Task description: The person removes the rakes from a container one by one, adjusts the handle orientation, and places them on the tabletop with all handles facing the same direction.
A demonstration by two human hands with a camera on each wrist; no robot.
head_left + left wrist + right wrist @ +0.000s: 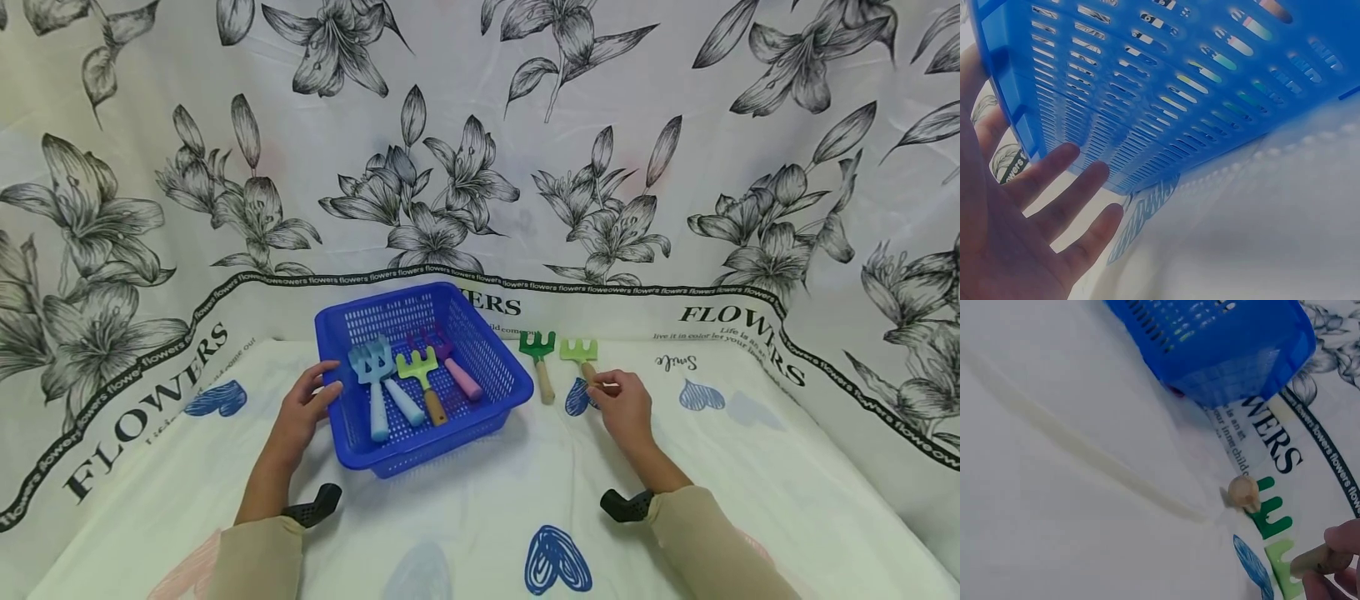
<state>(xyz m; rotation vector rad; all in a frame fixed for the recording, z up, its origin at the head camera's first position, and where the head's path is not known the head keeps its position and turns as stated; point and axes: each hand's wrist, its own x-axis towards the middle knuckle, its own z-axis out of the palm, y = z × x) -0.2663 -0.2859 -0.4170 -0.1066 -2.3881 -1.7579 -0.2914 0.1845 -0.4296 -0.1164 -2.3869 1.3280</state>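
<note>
My left hand [306, 406] grips the left rim of a blue plastic basket [517, 385], its lower fingers spread beside the slotted wall in the left wrist view. Inside the basket lie several toy hand rakes: two pale blue ones, a yellow-green rake [420, 367] with a brown handle, and a purple rake with a pink handle [463, 380]. To the right, my right hand [624, 407] pinches the wooden handle of a light green rake [577, 350], tines pointing away from me. Beside it, a dark green rake [537, 344] with a wooden handle lies on the cloth.
A white cloth [465, 533] printed with hearts and lettering covers the table. Behind it hangs a white curtain [480, 75] with black flower drawings. A black wrist device [626, 505] sits on each forearm.
</note>
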